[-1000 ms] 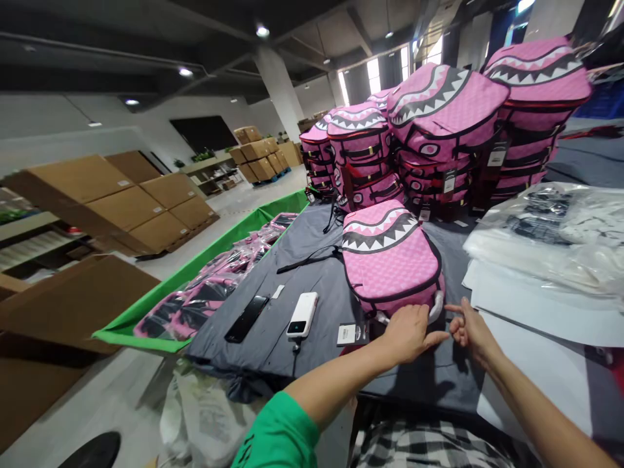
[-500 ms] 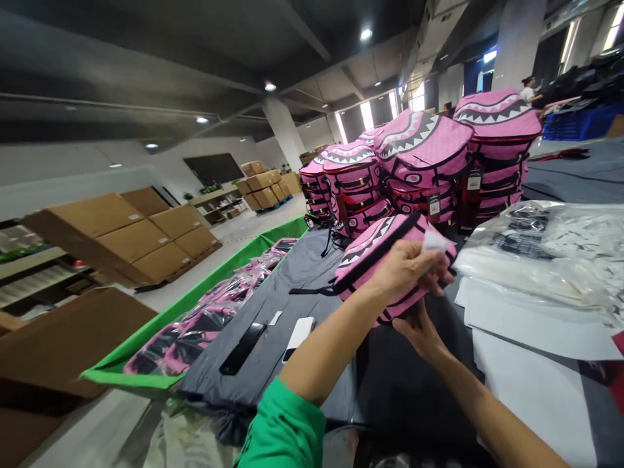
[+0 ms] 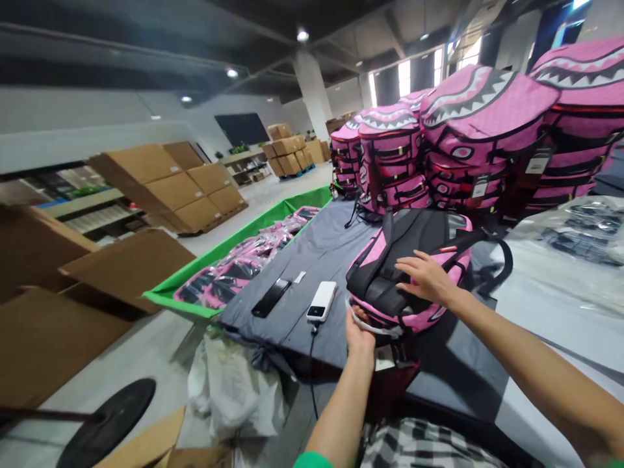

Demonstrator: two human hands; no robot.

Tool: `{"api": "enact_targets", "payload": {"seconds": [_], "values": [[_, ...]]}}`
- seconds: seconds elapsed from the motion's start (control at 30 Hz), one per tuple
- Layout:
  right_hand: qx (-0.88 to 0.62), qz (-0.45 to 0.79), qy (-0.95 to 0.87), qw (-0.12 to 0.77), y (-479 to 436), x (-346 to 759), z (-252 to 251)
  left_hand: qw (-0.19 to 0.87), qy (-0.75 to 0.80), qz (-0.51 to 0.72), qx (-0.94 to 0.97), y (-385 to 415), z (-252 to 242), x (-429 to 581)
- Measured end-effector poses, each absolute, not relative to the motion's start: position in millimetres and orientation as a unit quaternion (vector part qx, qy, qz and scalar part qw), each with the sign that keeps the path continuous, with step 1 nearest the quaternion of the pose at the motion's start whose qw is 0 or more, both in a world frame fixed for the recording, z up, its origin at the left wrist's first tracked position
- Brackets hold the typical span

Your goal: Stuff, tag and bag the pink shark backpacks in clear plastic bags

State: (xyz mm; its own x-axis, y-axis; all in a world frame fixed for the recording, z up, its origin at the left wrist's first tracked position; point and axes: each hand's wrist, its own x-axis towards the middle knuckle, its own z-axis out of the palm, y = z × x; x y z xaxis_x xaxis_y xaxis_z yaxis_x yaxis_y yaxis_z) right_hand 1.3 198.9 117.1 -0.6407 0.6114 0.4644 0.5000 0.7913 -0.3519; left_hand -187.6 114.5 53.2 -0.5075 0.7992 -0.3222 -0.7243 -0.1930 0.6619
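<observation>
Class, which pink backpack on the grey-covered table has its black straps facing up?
The backpack at the left hand and right hand; its padded back faces up, while the stacked backpacks behind show toothed prints on top.

The head camera looked forward and down from close behind the near edge of the table point(image 3: 336, 250). Its near-left corner showed.

Open cloth point(image 3: 330, 244) left of backpack point(image 3: 422, 235) — stacked bags point(image 3: 390, 144) close behind
</observation>
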Motion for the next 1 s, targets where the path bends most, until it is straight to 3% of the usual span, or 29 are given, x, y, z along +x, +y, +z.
{"api": "enact_targets", "payload": {"seconds": [0.13,0.2,0.33,0.43,0.6,0.8,1.0], "values": [[-0.371,0.049,-0.817,0.439,135.4,40.8,68.3,0.52,0.405,0.751,-0.046,93.8,14.4,-187.8],[-0.409,0.057,-0.786,0.459,87.7,72.2,43.7,0.56,0.395,0.727,-0.048,74.6,2.8,-193.2],[-0.542,0.093,-0.721,0.422,-0.6,133.7,-3.4,0.631,0.429,0.637,0.109,29.0,-14.6,-191.9],[-0.63,0.127,-0.655,0.397,-31.1,164.8,-21.9,0.603,0.499,0.56,0.271,25.4,-14.2,-182.1],[-0.645,0.164,-0.664,0.341,-12.7,183.9,-30.3,0.552,0.54,0.546,0.326,55.1,-5.7,-155.2],[-0.654,0.175,-0.674,0.298,10.1,185.0,-34.0,0.568,0.529,0.394,0.493,17.2,-11.0,-136.3],[-0.632,0.346,-0.624,0.303,26.4,209.1,-14.2,0.515,0.439,0.362,0.641,19.3,4.2,-96.1]]}}
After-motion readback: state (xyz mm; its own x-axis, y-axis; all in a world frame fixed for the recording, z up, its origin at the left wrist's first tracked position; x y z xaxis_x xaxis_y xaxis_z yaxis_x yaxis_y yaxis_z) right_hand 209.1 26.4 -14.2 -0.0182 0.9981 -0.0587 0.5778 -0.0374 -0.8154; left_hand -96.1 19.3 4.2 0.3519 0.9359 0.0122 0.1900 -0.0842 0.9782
